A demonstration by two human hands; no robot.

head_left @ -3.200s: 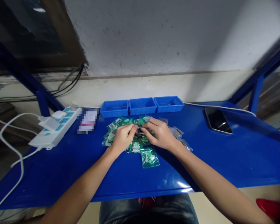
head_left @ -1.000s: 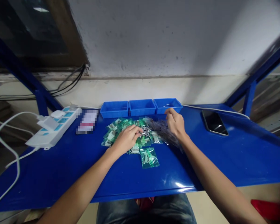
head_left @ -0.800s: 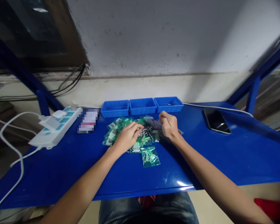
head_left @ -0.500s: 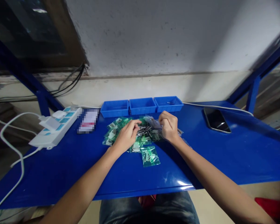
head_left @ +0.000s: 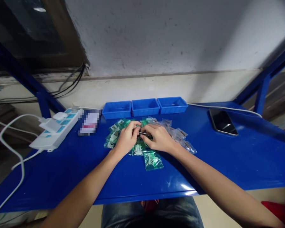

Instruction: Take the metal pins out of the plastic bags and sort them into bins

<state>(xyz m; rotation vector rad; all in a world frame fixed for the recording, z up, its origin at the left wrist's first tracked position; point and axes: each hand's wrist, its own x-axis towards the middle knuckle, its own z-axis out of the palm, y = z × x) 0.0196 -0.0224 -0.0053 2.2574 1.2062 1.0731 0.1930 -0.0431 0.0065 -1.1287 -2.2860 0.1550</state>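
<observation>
Both hands meet over a small heap of thin metal pins [head_left: 141,134] in the middle of the bags. My left hand [head_left: 126,136] has its thumb and fingertips drawn together at the heap's left side; whatever is between them is hidden. From the right, my right hand [head_left: 158,138] arches over the pins, its thumb apart from the fingers and its fingertips touching the heap. Green-tinted plastic bags [head_left: 113,136] with white pieces lie under and beside my left hand. One such green bag [head_left: 153,161] lies nearer the front. Clear bags [head_left: 180,134] with small metal parts spread beyond my right hand.
Three blue bins [head_left: 145,107] stand in a row at the back; the right one holds something thin. A white power strip [head_left: 57,130] with cables and a blurred-out card [head_left: 89,123] are on the left. A phone [head_left: 223,122] lies right on the blue table [head_left: 247,158].
My right hand, a closed fist over the clear bags before, has moved left onto the metal pins and its fingers have spread. More clear bags show now. My left hand has barely shifted.
</observation>
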